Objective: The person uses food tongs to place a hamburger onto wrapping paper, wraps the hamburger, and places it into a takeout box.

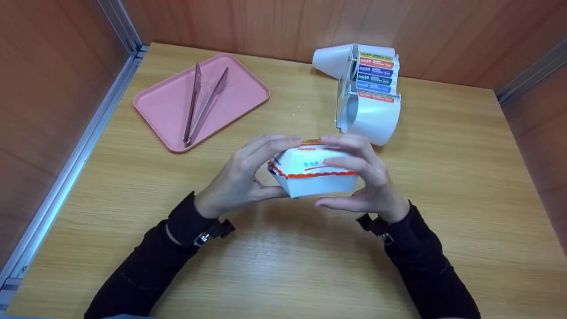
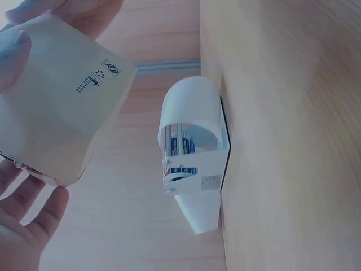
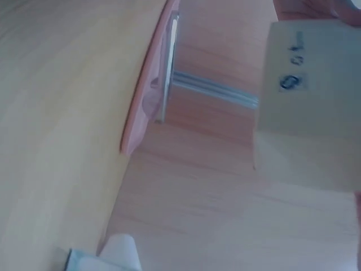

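Note:
A white paper burger box [image 1: 322, 186] with a wavy red line and printed marks is held up above the table between both hands. My left hand [image 1: 241, 175] grips its left end, fingers over the top and thumb low at the near side. Around the right end, my right hand [image 1: 370, 175] has its fingers on the lid and front, with the thumb below. The box's underside [image 2: 73, 84] shows small dark printed symbols in the left wrist view. That same box [image 3: 310, 107] is cut off by the frame edge in the right wrist view.
At the back left of the table [image 1: 266, 274] lies a pink tray [image 1: 159, 102] with metal tongs [image 1: 208, 104] on it. A white dispenser [image 1: 376, 117] with several coloured label strips stands behind the right hand. Wooden panels [image 1: 283, 26] enclose the table.

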A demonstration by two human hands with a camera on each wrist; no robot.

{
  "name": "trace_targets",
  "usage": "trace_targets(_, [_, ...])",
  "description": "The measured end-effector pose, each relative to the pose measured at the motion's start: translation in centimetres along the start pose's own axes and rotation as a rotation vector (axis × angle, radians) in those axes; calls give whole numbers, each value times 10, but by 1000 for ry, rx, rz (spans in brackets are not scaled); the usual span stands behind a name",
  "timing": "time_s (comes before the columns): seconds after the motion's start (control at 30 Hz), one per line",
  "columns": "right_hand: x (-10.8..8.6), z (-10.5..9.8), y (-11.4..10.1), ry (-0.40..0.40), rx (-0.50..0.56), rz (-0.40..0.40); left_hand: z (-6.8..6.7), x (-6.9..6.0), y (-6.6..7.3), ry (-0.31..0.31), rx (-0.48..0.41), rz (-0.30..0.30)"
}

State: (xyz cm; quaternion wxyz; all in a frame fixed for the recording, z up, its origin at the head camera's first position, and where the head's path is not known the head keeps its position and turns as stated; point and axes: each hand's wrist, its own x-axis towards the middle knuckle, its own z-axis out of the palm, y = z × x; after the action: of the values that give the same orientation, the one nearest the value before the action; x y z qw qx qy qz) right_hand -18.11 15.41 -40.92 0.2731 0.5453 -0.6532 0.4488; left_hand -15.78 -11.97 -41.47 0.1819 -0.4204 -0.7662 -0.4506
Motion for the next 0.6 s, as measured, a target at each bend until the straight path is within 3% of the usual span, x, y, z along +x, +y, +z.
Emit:
trace_targets(0.1, [3, -14, -3, -111, -13, 109, -5, 1, -3, 20, 34, 42])
trace_targets(0.2, [5, -22, -5, -157, -48, 146, -9, 1, -4, 14, 81, 81])
trace_targets(0.37, [8, -24, -10, -152, -83, 94, -12, 0, -3, -28, 144, 97])
trace_targets(0.5, [8, -23, -13, -115, -108, 59, -12, 0, -1, -11, 163, 116])
trace_targets(0.6, [5, -22, -14, -80, -157, 21, -11, 1, 0, -9, 156, 91])
